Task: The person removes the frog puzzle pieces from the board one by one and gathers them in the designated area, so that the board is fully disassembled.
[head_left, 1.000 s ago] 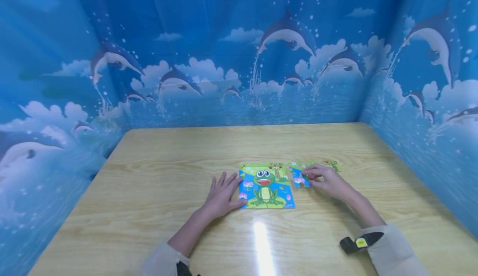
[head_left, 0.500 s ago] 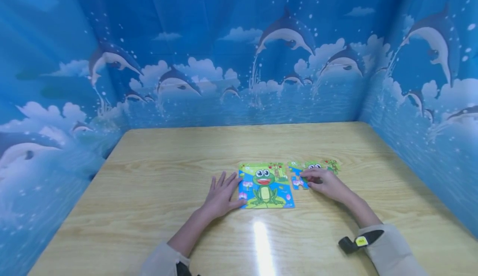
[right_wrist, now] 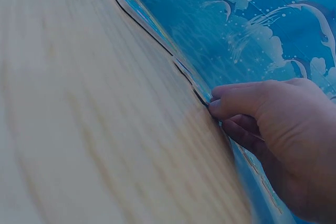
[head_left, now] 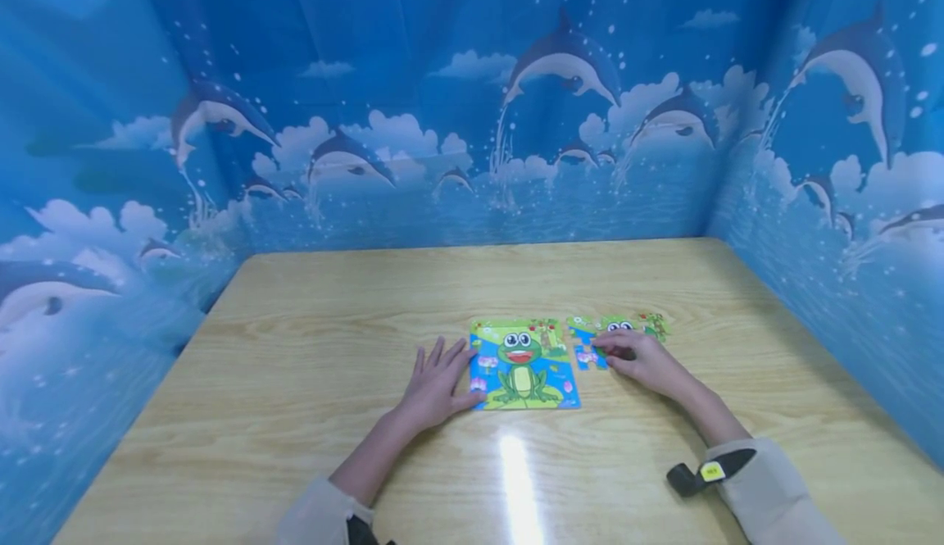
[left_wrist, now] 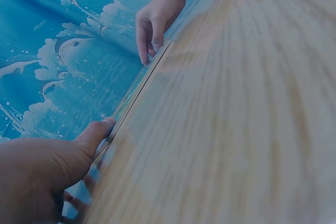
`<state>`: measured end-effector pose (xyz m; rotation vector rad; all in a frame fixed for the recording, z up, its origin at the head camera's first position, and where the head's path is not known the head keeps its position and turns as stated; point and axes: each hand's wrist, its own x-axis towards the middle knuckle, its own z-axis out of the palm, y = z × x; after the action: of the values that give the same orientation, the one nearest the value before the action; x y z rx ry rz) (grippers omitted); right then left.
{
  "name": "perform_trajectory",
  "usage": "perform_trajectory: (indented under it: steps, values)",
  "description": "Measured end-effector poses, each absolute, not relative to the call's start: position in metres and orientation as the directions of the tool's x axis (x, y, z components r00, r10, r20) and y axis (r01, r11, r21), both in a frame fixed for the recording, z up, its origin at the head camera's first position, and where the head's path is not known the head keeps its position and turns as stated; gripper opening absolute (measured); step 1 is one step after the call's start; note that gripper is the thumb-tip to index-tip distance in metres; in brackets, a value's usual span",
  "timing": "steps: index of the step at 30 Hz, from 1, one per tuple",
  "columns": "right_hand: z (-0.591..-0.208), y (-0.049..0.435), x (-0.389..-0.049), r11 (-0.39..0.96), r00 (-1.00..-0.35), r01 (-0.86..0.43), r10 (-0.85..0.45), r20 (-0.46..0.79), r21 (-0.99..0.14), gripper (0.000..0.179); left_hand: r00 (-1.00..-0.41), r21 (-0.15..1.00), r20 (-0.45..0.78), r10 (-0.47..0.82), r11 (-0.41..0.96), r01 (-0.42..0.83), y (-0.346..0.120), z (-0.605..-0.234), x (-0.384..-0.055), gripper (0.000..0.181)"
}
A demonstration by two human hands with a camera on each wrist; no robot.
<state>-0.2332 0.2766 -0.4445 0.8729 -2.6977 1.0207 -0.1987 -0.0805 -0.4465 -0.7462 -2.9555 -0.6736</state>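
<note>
A square frog picture board lies on the table. My left hand is spread flat along its left edge, with the thumb on the lower left corner. To the board's right, jigsaw pieces form a top row, including a piece with frog eyes. Below that row sits a blue puzzle piece with a pink lotus. My right hand pinches at this lotus piece's right side with thumb and fingers, covering part of the pieces. In the right wrist view, the fingertips are low at the thin piece edge.
The wooden table stretches around the board and pieces. A blue dolphin-print curtain stands along its back and sides. A black wrist strap with a small device sits on the right sleeve.
The lotus piece has moved slightly toward me, and a gap now shows under the upper left piece. My right hand has shifted slightly, uncovering the frog's eyes. The left hand stays put.
</note>
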Motion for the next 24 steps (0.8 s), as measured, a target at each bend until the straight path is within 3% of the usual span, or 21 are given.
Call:
perform_trajectory:
  steps: [9, 24]
  values:
    - [-0.445, 0.277, -0.232, 0.573, -0.826, -0.556, -0.464, 0.322, -0.602, 0.033, -0.884, 0.392, 0.117, 0.452, 0.797, 0.459, -0.080, -0.449, -0.200, 0.071]
    - [-0.414, 0.262, -0.214, 0.582, -0.872, -0.471, -0.420, 0.251, -0.663, 0.030, -0.886, 0.396, 0.107, 0.450, 0.798, 0.453, -0.080, -0.448, -0.199, 0.072]
